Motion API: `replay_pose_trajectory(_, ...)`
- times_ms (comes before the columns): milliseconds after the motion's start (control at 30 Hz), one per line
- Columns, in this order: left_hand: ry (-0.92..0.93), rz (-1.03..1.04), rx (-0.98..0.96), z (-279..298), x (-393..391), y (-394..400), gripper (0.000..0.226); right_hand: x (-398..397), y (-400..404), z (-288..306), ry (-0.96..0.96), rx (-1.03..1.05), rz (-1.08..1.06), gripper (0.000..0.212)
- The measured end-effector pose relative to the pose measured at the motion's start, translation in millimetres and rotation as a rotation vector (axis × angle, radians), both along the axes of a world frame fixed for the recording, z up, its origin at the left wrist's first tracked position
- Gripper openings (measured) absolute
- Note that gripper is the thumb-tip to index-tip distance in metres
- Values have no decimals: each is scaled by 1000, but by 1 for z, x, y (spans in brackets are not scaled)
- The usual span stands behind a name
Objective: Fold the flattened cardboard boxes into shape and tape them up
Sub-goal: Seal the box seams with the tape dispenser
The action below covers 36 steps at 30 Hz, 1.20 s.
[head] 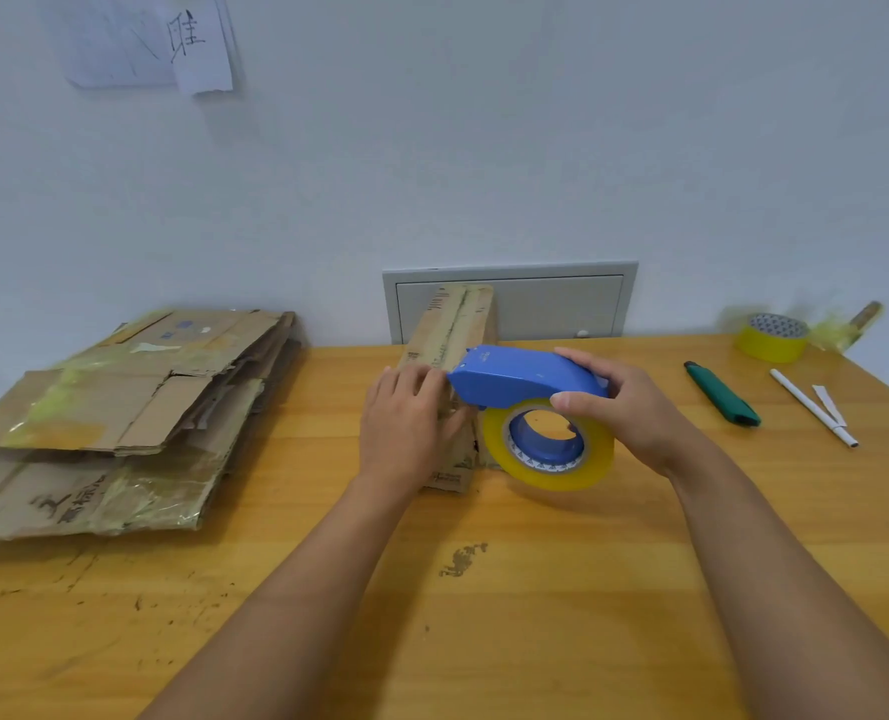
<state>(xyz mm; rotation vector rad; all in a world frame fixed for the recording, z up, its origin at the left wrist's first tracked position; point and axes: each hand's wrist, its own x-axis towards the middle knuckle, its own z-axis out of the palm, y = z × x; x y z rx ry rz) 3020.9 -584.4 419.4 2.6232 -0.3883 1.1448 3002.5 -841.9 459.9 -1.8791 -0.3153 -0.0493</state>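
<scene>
A narrow folded cardboard box [452,324] lies on the wooden table [432,615], running away from me toward the wall, with a tape strip along its top seam. My left hand [406,423] rests flat on the box's near end, fingers straight. My right hand [624,407] grips a blue tape dispenser [520,376] holding a yellowish tape roll [549,444]. The dispenser's nose touches the box's top just beside my left fingertips. The near part of the box is hidden under my left hand.
A stack of flattened cardboard boxes [120,407] lies at the left. At the far right sit a yellow tape roll [772,336], a green utility knife [722,393] and a white pen [814,407]. A grey wall panel [551,304] stands behind the box.
</scene>
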Motion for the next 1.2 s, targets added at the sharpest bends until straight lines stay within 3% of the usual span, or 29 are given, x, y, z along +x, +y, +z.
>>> replay_pose_trajectory(467,164,16,-9,7,0,-2,40,-16,-40,12,1,-134,-18,51)
replay_pose_trajectory(700,368,-141,36,26,-8,7,49,-1,-25,29,4,-297,11,58)
replay_pose_trajectory(867,435,-145,-24,34,-6,7,55,9,-17,20,120,-551,78,38)
replay_pose_trajectory(933,440,-140,-31,33,-4,7,54,8,-26,15,96,-399,-33,34)
replay_pose_trajectory(1067,421,-39,-15,31,-3,-4,58,7,-38,15,31,-210,-230,60)
replay_pose_trajectory(1200,412,17,-51,25,0,-13,69,12,-27,-4,-30,-94,-405,48)
